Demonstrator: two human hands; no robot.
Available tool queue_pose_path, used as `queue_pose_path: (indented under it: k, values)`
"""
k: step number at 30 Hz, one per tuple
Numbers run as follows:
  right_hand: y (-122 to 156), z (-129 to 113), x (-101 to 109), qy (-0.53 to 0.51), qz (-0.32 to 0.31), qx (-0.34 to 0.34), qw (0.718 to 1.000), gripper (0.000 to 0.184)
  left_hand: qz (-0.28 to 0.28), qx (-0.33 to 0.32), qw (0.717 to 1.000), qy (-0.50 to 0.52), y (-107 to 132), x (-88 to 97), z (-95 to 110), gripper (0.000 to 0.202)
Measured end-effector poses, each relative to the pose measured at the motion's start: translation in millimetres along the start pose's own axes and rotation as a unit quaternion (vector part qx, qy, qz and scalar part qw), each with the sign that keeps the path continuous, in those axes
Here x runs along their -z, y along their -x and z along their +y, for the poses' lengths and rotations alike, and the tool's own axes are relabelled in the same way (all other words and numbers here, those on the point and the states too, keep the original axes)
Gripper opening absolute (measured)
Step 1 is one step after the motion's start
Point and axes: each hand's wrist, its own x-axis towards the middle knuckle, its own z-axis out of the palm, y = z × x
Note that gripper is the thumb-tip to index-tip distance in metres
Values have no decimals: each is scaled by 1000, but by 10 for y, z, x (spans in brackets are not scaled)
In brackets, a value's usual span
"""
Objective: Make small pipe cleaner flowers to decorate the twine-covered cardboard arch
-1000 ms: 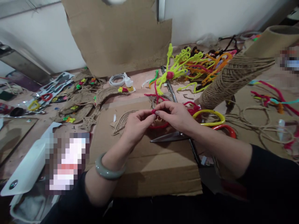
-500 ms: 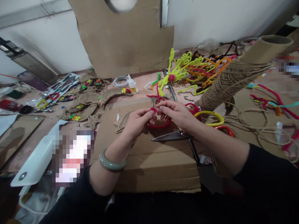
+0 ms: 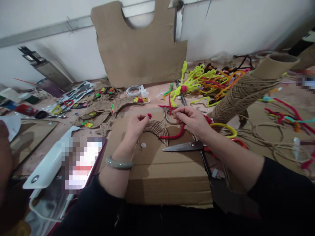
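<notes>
My left hand (image 3: 137, 128) is closed in a pinch on a small red fuzzy piece of pipe cleaner (image 3: 150, 116), above the cardboard. My right hand (image 3: 192, 120) is held apart from it, thumb and forefinger pressed together; what they hold, if anything, is too small to make out. A longer red pipe cleaner (image 3: 173, 136) curves below that hand and passes out of sight behind its fingers. Between the hands, a rope arch (image 3: 157, 128) lies on the cardboard sheet (image 3: 152, 167). Scissors (image 3: 183, 146) with open-looped red and yellow handles lie under my right forearm.
A twine-wrapped cardboard tube (image 3: 242, 93) stands tilted at right. Yellow pipe cleaners (image 3: 197, 77) heap behind the hands. A glue bottle (image 3: 145, 94) and rope pieces (image 3: 94, 109) are at back left. A phone (image 3: 85, 164) lies left; another person's hand (image 3: 3, 157) shows at the edge.
My hands have moved apart, the left one carrying the small red piece leftward. More of the rope arch shows between them. The view has shifted, and another person's hand has appeared at the left.
</notes>
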Motion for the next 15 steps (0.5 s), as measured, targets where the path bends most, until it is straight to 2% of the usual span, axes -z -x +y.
queue_pose_path:
  k: [5,10,15]
  values:
    - [-18,49,19,18,-2,11,1000,18,36,-28,989,-139,-48,54,-30,28]
    - [-12,35,-3,8,6,13,1000,16,39,-48,988,-141,-57,74,-84,22]
    - [-26,10,12,-15,12,29,999,16,116,-69,981,-138,-46,126,-72,22]
